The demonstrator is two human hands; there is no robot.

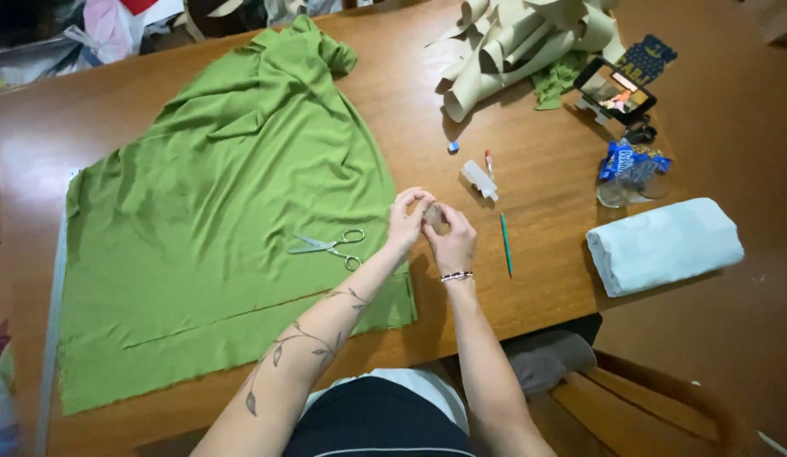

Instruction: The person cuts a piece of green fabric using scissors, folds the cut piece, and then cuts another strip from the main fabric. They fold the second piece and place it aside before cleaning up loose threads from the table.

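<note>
Two hands meet over the brown wooden table, just right of the large green cloth. The left hand and the right hand are both closed around a small tan object between their fingers. Metal scissors lie on the cloth near the left hand; a thin green pencil lies right of the hands.

A warm brown wooden tabletop fills the view under even indoor light. A wooden chair stands at its near right corner, on brown floor.
</note>
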